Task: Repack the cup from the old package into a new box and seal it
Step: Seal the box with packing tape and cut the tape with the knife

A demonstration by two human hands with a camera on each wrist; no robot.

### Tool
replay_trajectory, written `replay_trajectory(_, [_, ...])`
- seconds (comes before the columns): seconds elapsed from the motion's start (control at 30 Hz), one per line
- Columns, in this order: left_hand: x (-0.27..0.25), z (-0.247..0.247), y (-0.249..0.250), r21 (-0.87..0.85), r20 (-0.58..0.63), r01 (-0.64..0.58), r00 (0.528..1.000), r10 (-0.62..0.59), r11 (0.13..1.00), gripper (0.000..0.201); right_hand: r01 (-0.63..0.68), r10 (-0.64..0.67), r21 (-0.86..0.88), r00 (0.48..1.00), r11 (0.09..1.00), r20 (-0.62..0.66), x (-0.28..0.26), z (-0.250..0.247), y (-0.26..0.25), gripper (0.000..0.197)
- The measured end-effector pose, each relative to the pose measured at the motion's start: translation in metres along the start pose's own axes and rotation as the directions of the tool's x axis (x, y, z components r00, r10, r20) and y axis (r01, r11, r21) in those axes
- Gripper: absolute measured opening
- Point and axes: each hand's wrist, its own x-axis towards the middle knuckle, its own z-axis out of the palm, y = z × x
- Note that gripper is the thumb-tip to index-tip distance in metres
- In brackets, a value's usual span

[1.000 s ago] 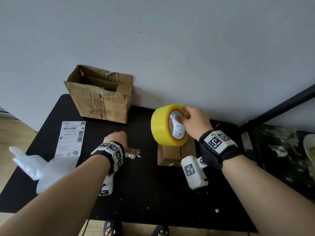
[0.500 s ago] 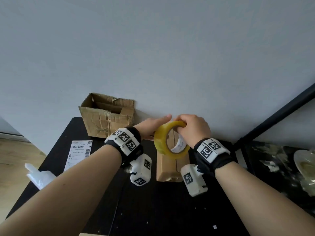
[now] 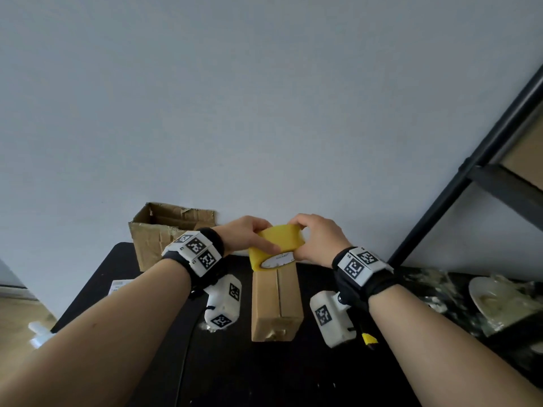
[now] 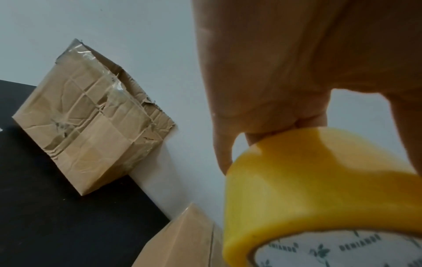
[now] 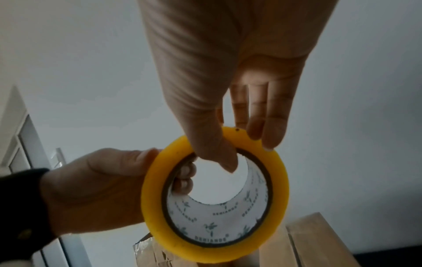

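Both hands hold the yellow tape roll (image 3: 276, 248) just above the far end of the new box (image 3: 276, 304), which lies closed on the black tabletop (image 3: 264, 374). L hand (image 3: 245, 237) fingers curl into the core w/ thumb on the outer face; R hand (image 3: 316, 239) pinches the roll's rim. Old package (image 3: 158, 230) stands open, left of the new box by the wall; cup not visible.

Two cardboard boxes (image 3: 276, 301) (image 3: 164, 230) — one tape roll (image 3: 276, 248).
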Motion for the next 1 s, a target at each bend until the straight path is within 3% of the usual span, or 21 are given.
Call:
replay_trajectory(0.23, [-0.006, 0.004, 0.019, 0.025, 0.028, -0.043, 0.999, 0.042, 0.999, 0.035, 0.006, -0.002, 0.058, 0.997, 0.998, -0.072, -0.012, -0.015, 0.007, 0.05])
replay_trajectory(0.33, [-0.002, 0.01, 0.035, 0.178, -0.094, -0.013, 0.995, 0.03, 0.984, 0.029, 0.041, -0.038, 0.033, 0.994, 0.999, -0.103, -0.015, -0.019, 0.001, 0.05])
replay_trajectory(0.43, [0.003, 0.015, 0.046, 0.213, -0.194, 0.009, 0.98, 0.033, 0.977, 0.037, 0.07, -0.063, 0.042, 0.987, 0.997, -0.146, -0.015, -0.021, -0.005, 0.05])
replay_trajectory(0.53, [-0.001, 0.011, 0.047, 0.17, -0.158, -0.011, 0.987, 0.038, 0.985, 0.031, 0.061, -0.044, 0.105, 0.986, 0.993, -0.158, -0.014, -0.025, 0.0, 0.051])
replay_trajectory(0.67, [-0.006, 0.002, 0.046, -0.039, -0.163, -0.058, 0.985, 0.051, 0.998, 0.052, 0.032, 0.015, 0.298, 0.988, 0.954, -0.155, -0.013, -0.029, 0.01, 0.059])
replay_trajectory(0.83, [0.0, 0.011, 0.06, 0.194, -0.2, 0.009, 0.979, 0.03, 0.981, 0.039, 0.039, 0.008, 0.289, 0.987, 0.956, -0.161, -0.012, -0.029, 0.004, 0.056])
replay_trajectory(0.93, [-0.001, 0.013, 0.062, 0.172, -0.178, 0.042, 0.984, -0.011, 0.984, 0.046, 0.055, -0.008, 0.267, 0.985, 0.962, -0.171, -0.013, -0.031, 0.001, 0.056])
replay_trajectory(1.0, [-0.005, 0.012, 0.061, 0.103, -0.118, 0.037, 0.993, -0.024, 0.994, 0.035, 0.058, -0.014, 0.257, 0.985, 0.965, -0.17, -0.014, -0.031, 0.001, 0.058])
